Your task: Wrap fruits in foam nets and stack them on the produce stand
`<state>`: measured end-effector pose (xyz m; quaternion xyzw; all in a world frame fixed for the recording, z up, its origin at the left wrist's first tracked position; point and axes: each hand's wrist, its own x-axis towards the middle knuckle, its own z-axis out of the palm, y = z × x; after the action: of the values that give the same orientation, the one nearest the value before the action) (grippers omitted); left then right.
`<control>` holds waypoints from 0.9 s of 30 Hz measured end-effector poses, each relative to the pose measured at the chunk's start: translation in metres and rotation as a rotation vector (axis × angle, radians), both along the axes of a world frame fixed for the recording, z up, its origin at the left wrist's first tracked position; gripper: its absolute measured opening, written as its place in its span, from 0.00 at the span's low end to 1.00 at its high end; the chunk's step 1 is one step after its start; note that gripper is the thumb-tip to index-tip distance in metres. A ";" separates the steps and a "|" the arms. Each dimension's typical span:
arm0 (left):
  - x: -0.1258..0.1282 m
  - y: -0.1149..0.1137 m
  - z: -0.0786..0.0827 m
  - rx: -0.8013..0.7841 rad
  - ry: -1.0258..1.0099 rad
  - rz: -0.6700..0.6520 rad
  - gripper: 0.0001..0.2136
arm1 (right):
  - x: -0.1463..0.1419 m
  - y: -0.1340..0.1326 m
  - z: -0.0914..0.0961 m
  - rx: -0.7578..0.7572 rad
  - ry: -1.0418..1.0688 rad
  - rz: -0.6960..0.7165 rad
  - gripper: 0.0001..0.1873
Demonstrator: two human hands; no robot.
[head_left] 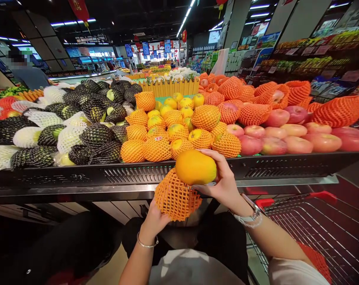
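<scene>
My right hand [225, 182] is closed around a smooth yellow-orange fruit, which looks like an orange [195, 167], above the front edge of the display. Below and left of the fruit, my left hand [158, 217] grips an orange foam net sleeve [178, 198]. Most of the left fingers are hidden behind the mesh. The sleeve's upper end touches or overlaps the underside of the fruit; the fruit itself is bare. Just beyond my hands lies a pile of similar oranges [177, 130], many in the same foam netting.
Left of the oranges are fruits in black and white nets [98, 134]; apples [274, 144] lie right. A black display ledge [129, 174] runs across the front. A shopping cart [312, 225] stands at my right. A person [29, 75] is at the far left.
</scene>
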<state>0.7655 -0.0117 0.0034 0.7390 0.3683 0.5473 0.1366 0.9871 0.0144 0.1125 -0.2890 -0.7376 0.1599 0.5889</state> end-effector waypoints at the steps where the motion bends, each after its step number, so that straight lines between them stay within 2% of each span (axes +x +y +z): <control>1: 0.000 -0.001 0.003 0.073 0.063 -0.032 0.16 | 0.001 0.002 -0.003 -0.018 -0.004 -0.003 0.37; 3: 0.001 -0.002 0.008 0.164 0.147 -0.073 0.17 | 0.005 0.004 -0.009 -0.041 -0.024 -0.015 0.37; 7: 0.002 0.000 0.012 0.155 0.210 -0.037 0.20 | 0.014 0.002 -0.017 -0.046 -0.146 0.006 0.35; 10: 0.007 0.003 0.011 0.045 0.186 -0.061 0.22 | 0.021 -0.004 -0.018 -0.072 -0.218 0.157 0.36; 14: 0.017 0.001 0.013 -0.177 0.082 -0.163 0.18 | 0.029 -0.011 -0.018 -0.176 -0.202 0.386 0.40; 16: 0.025 -0.003 0.014 -0.280 -0.050 -0.151 0.19 | 0.030 -0.012 -0.021 -0.209 -0.161 0.401 0.39; 18: 0.036 -0.008 0.012 -0.385 -0.238 -0.100 0.24 | 0.028 -0.012 -0.028 -0.212 -0.111 0.361 0.36; 20: 0.051 -0.011 0.008 -0.471 -0.472 -0.060 0.31 | 0.022 -0.013 -0.035 -0.201 -0.054 0.271 0.31; 22: 0.067 -0.014 0.004 -0.526 -0.746 -0.055 0.33 | 0.012 -0.015 -0.044 -0.174 -0.010 0.140 0.30; 25: 0.087 -0.017 0.002 -0.571 -1.106 -0.086 0.30 | -0.003 -0.018 -0.055 -0.003 -0.013 -0.024 0.30; 27: 0.094 -0.019 0.006 -0.568 -1.235 -0.100 0.26 | -0.010 -0.021 -0.061 0.129 -0.057 -0.032 0.26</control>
<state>0.8591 -0.0302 0.0091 0.2426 0.3173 0.7439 0.5358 0.9767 -0.0063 0.0516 -0.2669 -0.7581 0.0942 0.5875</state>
